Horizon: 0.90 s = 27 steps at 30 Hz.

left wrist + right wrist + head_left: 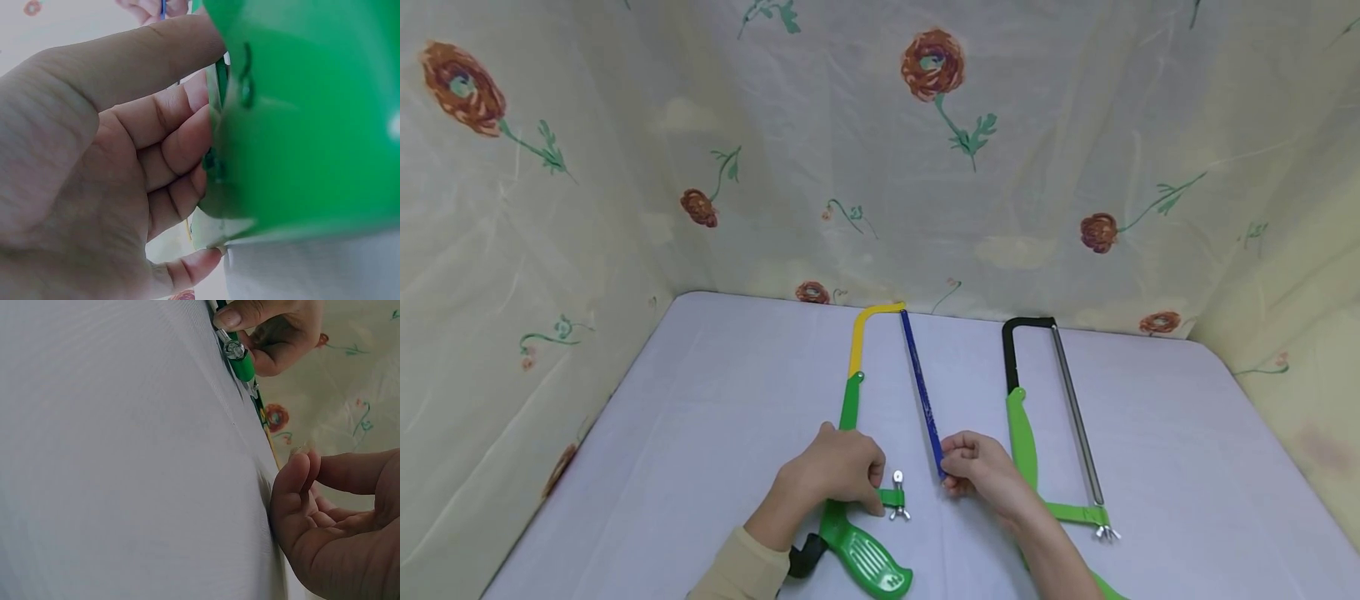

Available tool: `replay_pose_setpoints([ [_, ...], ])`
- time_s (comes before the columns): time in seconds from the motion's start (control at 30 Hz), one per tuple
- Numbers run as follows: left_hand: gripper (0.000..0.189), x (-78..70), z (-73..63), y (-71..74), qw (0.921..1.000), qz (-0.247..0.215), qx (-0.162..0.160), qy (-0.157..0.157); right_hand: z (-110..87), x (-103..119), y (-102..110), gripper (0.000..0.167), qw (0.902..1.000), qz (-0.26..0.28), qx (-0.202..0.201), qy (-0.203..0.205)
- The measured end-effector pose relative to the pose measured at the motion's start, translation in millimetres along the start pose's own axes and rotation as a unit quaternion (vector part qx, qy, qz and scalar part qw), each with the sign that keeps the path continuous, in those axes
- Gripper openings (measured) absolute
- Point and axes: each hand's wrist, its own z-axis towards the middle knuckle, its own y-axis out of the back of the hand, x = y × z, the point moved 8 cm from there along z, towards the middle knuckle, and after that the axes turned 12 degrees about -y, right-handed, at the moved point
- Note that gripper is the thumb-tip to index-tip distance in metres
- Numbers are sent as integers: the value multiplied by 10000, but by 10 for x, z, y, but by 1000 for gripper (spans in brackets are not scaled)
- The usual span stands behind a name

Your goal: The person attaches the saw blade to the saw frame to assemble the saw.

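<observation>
A hacksaw with a green and yellow frame (850,406) lies on the white-covered table. My left hand (842,467) grips its green part just above the handle (872,562); in the left wrist view a large green surface (306,137) fills the right side. Its blue blade (921,383) meets the yellow arm at the far end. With thumb and fingers my right hand (981,471) pinches the blade's near end, which stands apart from the green bracket's metal pin (898,477) and wing nut (899,514). In the right wrist view the pinched fingertips hide the blade.
On the right lies a second hacksaw with a light green handle frame (1021,437), a black front arm (1009,354) and a grey blade (1077,417) fitted along its side. Floral cloth (865,142) hangs round the back and sides of the table (737,367).
</observation>
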Motion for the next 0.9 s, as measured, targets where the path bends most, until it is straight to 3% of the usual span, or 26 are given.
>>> replay_pose_setpoints([
  [0.33,34,7,5,-2,10000,35,0,-11,-1,7,-30,37,9995,122,269,94],
  [0.9,35,8,1,3,10000,39,-7,-42,23,-13,4,36,9994,282,215,60],
])
